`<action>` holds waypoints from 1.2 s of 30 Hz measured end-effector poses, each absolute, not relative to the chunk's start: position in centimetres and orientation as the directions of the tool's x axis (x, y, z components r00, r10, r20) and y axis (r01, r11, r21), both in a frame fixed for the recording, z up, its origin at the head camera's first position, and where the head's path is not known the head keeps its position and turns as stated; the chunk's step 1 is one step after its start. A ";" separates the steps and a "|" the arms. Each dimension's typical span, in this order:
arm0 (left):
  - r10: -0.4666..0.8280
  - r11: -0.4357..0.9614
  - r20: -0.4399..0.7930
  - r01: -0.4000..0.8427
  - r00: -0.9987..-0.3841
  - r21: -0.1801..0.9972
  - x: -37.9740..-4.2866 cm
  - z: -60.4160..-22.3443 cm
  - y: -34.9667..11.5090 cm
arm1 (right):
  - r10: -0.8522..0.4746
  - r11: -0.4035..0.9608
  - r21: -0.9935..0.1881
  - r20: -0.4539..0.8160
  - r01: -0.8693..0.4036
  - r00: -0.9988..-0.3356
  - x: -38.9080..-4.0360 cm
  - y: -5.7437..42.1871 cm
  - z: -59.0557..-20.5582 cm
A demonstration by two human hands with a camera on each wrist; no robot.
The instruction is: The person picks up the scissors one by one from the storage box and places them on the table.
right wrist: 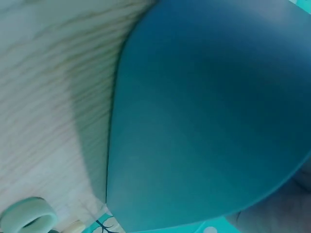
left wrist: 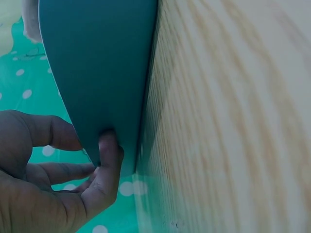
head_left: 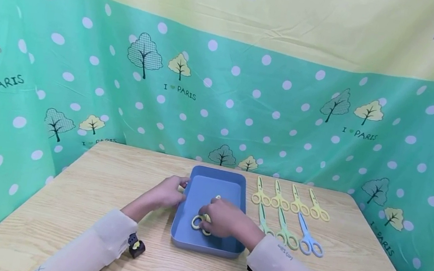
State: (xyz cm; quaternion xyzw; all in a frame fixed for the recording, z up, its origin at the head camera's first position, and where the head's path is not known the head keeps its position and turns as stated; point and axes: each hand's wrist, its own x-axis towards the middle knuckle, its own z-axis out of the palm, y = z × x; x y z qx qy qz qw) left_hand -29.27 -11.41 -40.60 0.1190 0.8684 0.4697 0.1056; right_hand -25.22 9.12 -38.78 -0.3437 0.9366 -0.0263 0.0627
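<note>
A blue rectangular tray (head_left: 207, 248) stands on the wooden table. My left hand (head_left: 169, 191) grips its left wall; in the left wrist view the left hand (left wrist: 53, 179) has its fingers bent about the rim. Inside the tray my right hand (head_left: 224, 218) holds a pair of pale yellow-green scissors (head_left: 196, 222), with the handle loops showing beside the fingers. The hand covers most of the scissors' middle. In the right wrist view the tray's outer wall (right wrist: 194, 131) hides most of the right hand (right wrist: 277, 211).
Right of the tray, several yellow scissors (head_left: 296, 205) lie in a back row. Before them lie two green scissors (head_left: 286, 235) and one blue pair (head_left: 309, 242), partly behind the right forearm. A dotted green and yellow curtain (head_left: 231, 91) hangs behind the table (head_left: 111, 176).
</note>
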 end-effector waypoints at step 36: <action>0.285 0.553 -0.085 0.091 -0.955 0.828 -29.3 -40.5 -11.3 | -0.596 0.802 -0.061 -0.156 -0.594 -0.788 -25.9 11.2 -39.2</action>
